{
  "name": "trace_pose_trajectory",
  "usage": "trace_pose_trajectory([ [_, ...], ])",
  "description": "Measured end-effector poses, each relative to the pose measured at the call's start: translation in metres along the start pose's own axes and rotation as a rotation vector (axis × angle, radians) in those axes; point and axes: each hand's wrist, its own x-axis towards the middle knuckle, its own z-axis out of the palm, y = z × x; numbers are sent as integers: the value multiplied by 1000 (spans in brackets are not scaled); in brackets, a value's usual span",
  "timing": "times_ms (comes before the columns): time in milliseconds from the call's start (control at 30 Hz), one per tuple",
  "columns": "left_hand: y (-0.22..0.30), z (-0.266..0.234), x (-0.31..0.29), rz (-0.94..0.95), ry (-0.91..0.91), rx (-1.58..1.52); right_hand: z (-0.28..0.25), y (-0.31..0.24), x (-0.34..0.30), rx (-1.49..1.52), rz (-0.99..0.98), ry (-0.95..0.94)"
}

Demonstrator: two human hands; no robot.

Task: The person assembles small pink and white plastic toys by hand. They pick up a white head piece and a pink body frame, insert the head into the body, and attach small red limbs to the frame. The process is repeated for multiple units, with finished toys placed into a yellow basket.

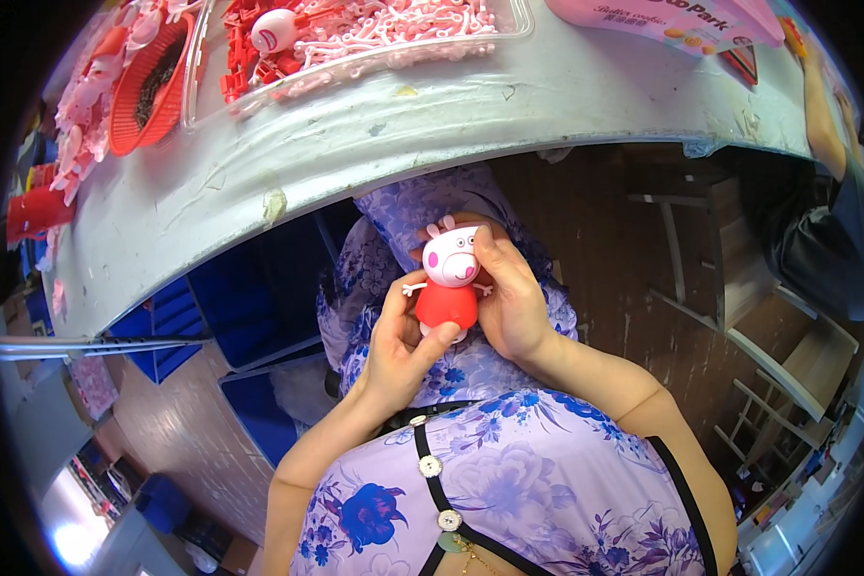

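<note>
A pig toy figure (447,305) with a pink head, pink cheek spot and red dress is held upright over my lap. My left hand (399,348) is closed round its lower body, with the thumb across the bottom of the dress. My right hand (514,305) grips it from the other side, thumb against the side of the head near the eyes. The toy's small white arms stick out on both sides. Some of my fingers are hidden behind it.
Ahead is a pale worktable (374,125) bearing a clear tray (194,82) of pink and red parts, a red basket (125,134) of dark small pieces and a pink bag (643,21). Blue bins (259,317) stand below left. Wooden stools (739,259) and another person's arm (822,115) are right.
</note>
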Motion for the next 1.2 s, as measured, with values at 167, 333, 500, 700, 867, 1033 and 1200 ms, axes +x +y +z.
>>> trace_pose_trajectory([
  [167, 1, 0, -4, 34, 28, 85, 1, -1, -2, 114, -9, -71],
  [333, 7, -2, -12, 178, 69, 265, 6, -10, -4, 84, -18, -197],
  [500, 26, -7, -7, 600, 240, 890, 4, -14, -17, -114, 38, -165],
  [700, 38, 0, -5, 785, 348, 1134, 11, -18, -32, -419, -181, -403],
  [867, 46, 7, -1, 887, 390, 1265, 18, -20, -33, -593, -237, -443],
  [1033, 75, 16, 7, 887, 380, 1307, 42, -27, -18, -564, -317, -423],
  [1200, 100, 16, 10, 855, 186, 1254, 53, -34, -3, -698, -563, -372],
])
